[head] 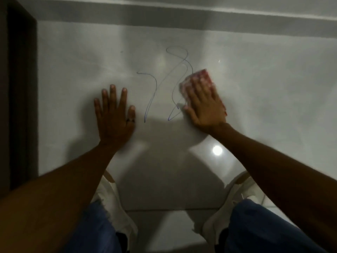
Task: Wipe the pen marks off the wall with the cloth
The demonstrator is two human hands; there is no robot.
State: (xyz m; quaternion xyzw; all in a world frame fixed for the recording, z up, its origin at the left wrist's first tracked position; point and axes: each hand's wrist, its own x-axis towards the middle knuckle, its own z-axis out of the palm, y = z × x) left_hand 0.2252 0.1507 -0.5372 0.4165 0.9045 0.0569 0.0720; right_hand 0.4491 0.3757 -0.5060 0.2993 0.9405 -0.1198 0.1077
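Blue pen marks (165, 83) loop and zigzag across the white wall (264, 84) in the middle of the head view. My right hand (205, 105) lies flat on a red-and-white checked cloth (201, 75), pressing it against the wall over the right edge of the scribble. The cloth shows above and beside my fingers; the rest is hidden under my palm. My left hand (114, 114) rests flat on the bare wall to the left of the marks, fingers spread, a dark ring on one finger, holding nothing.
A dark door frame (20, 97) runs down the left edge. A grey band (164, 17) crosses the top of the wall. Below are my blue jeans (255, 230), white shoes (113, 201) and a glossy tiled floor (164, 232) with a light reflection.
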